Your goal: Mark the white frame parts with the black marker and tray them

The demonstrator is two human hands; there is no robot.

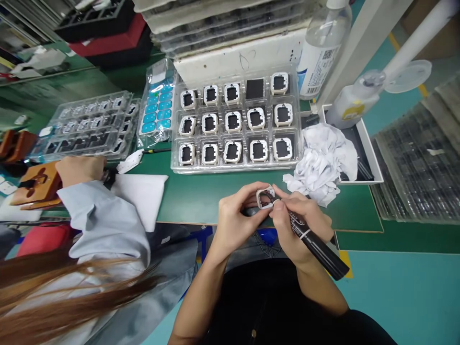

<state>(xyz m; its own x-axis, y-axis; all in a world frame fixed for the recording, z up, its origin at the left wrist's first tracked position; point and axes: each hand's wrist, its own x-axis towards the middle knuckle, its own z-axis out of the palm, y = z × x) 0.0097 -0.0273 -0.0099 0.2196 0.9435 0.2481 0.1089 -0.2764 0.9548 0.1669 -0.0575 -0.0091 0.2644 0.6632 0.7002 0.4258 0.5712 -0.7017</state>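
Left hand (235,215) pinches a small white frame (265,197) over the tabletop (201,196); right hand (298,223) grips a black marker (316,247) against it. The clear tray (235,165) beyond holds fourteen similar frames.

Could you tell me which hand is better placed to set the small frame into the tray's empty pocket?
Probably the left hand: it pinches the frame, while the right hand also grips a black marker.

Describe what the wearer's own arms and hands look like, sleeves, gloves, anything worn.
Both hands are bare: no gloves, rings or watch visible on the left hand or the right hand. The forearms are uncovered up to about the elbows, with no sleeves in view; the right arm meets dark black clothing at the frame's bottom.
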